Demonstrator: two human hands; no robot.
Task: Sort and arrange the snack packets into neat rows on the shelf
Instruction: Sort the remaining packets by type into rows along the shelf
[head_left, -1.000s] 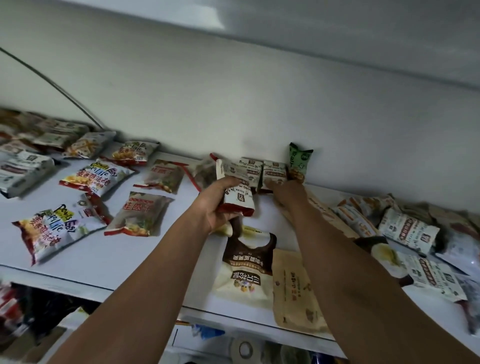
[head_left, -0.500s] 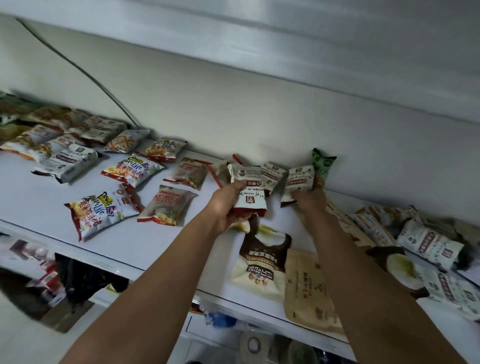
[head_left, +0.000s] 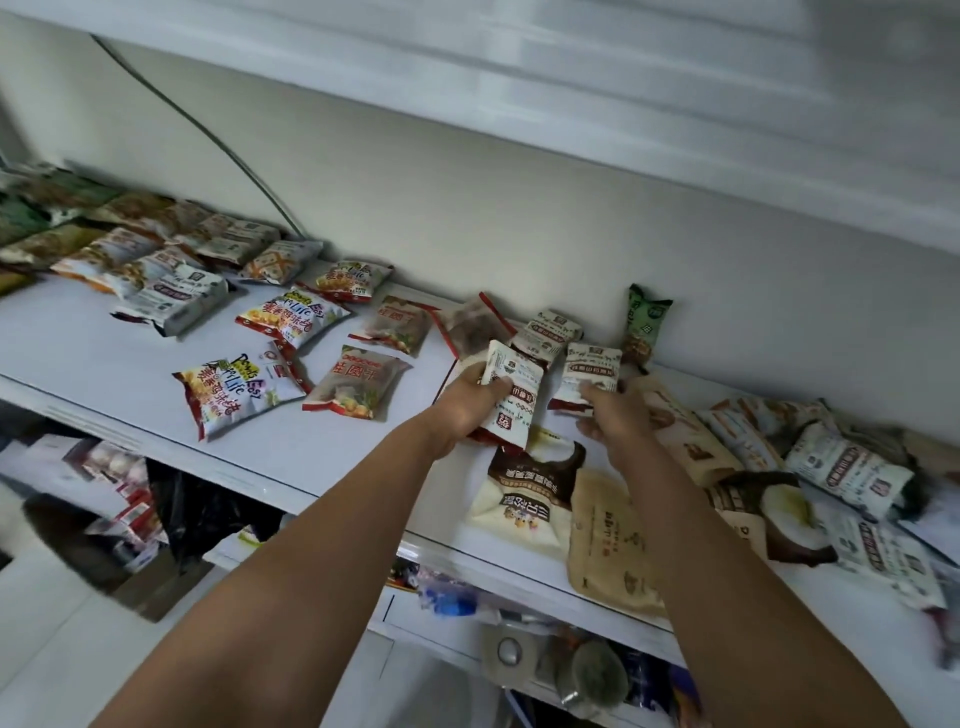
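Above shelf (head_left: 104, 353) centre: left hand (head_left: 462, 410) is gripping a white-and-red packet stack (head_left: 511, 389).
Right hand (head_left: 618, 421): is pinching 1 matching packet (head_left: 589, 374).
Risk: loosely gripped stack may be fanning, dropping packets.

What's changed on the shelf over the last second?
The right hand took hold of a white packet by the wall and drew it toward the person. The left hand still grips its red-edged packet, and the green packet still leans on the wall.
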